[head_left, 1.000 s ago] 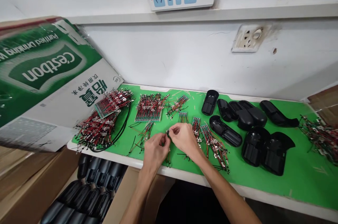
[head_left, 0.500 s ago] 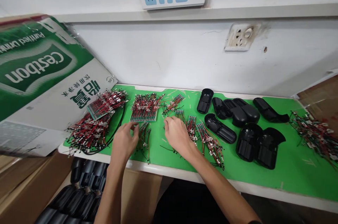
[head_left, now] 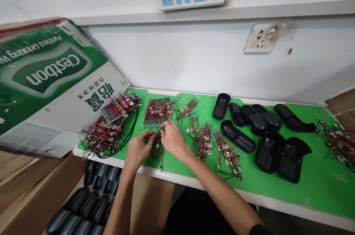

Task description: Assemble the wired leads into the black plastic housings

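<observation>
Over the green mat (head_left: 177,170), my left hand (head_left: 140,149) is pinched on the near left end of a small wired circuit board strip (head_left: 158,139) with dangling red and black leads. My right hand (head_left: 174,139) has its fingertips closed at the strip's other side, close to my left fingers; what exactly sits in them is hidden. Just behind the hands lies a panel of wired circuit boards (head_left: 156,113). To the right of my right hand lie loose groups of wired boards (head_left: 205,140), (head_left: 227,152) is the end of another wired bundle.
A larger heap of wired boards (head_left: 107,131) leans by a green and white carton (head_left: 55,76) at left. Black plastic shells (head_left: 237,136) lie at right, near another wire pile (head_left: 338,142). More black shells (head_left: 83,205) fill a box below the table edge.
My right hand has moved left, from beside the loose board groups to my left hand. The whole view has shifted slightly, so the table's contents appear farther right.
</observation>
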`<state>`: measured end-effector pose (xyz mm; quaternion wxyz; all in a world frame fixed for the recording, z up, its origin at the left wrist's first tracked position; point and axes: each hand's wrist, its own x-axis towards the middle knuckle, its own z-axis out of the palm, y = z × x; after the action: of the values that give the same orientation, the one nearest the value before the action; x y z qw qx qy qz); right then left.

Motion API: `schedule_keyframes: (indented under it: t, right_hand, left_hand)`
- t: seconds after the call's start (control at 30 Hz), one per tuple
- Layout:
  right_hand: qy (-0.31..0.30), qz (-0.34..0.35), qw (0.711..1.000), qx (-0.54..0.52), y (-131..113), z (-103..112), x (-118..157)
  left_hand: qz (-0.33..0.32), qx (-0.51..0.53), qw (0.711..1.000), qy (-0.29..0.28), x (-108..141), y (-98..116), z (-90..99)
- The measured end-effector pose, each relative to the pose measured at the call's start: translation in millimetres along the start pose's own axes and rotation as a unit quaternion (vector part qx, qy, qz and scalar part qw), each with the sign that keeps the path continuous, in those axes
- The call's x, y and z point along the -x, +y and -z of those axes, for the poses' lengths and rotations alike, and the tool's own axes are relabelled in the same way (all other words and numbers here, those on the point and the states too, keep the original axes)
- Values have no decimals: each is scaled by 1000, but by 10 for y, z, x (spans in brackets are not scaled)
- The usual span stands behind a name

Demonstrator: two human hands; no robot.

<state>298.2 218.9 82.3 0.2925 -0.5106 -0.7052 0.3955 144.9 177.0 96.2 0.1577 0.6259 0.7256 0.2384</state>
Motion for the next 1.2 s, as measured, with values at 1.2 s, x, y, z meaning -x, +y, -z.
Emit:
schedule_keyframes:
  t: [1.2]
  right_hand:
    - [-5,-6,990,-138,247,54,-50]
  left_hand:
    - [-183,-136,974,-5,174,-30,-96]
